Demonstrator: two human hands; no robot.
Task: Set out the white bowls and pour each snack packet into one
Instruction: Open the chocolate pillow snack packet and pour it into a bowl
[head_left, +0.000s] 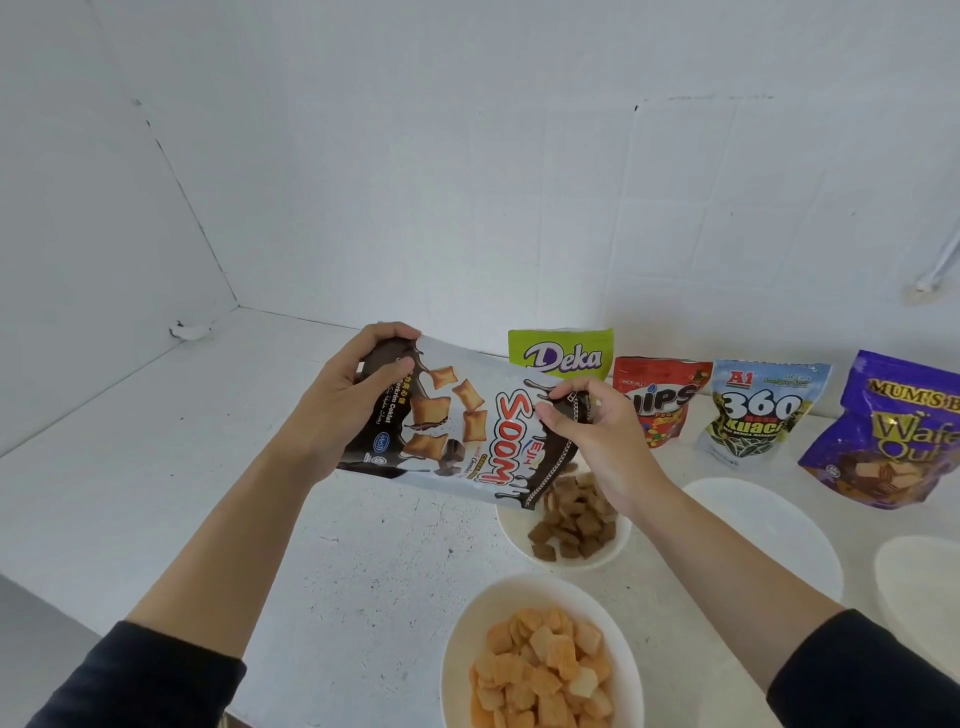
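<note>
I hold a white and dark brown Soom packet (457, 426) on its side over the counter. My left hand (348, 400) grips its bottom end. My right hand (597, 431) pinches its open mouth, which tips down over a white bowl (519, 540). Brown pillow-shaped snacks (576, 519) lie in that bowl. A nearer white bowl (467, 639) holds orange square snacks (545, 670). Two white bowls, one (769, 525) beside my right forearm and one (919, 577) at the right edge, have nothing in them.
Four closed packets stand along the back: green Deka (561, 353), red Nips (670, 395), A1 360 Kuaci (753, 415) and purple Mum's wafer (893, 431). White tiled walls meet in a corner at the left. The white counter (182, 441) reaches leftward.
</note>
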